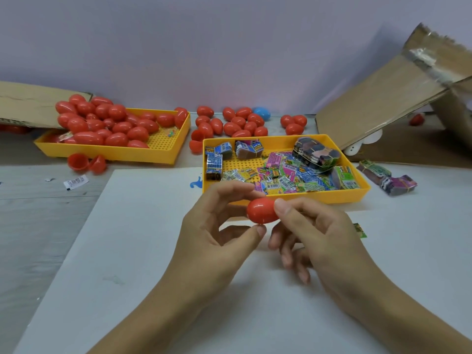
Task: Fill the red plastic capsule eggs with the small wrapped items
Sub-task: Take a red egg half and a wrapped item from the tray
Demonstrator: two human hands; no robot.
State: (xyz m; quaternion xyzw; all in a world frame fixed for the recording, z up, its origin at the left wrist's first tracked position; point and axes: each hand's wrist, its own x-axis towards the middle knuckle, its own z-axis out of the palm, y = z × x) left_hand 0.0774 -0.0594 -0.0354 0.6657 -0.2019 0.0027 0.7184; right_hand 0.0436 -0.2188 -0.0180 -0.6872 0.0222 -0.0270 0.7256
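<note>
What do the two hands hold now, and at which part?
One closed red egg: left hand pinches its left end, right hand its right end.

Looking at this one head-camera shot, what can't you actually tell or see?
- Whether the red capsule egg holds anything: its shell is opaque, and the left hand and right hand pinch it.
- Print on the small wrapped items in the yellow tray: too small and blurred.
- Inside of the cardboard box: its flap hides it, and the right edge cuts it off.
</note>
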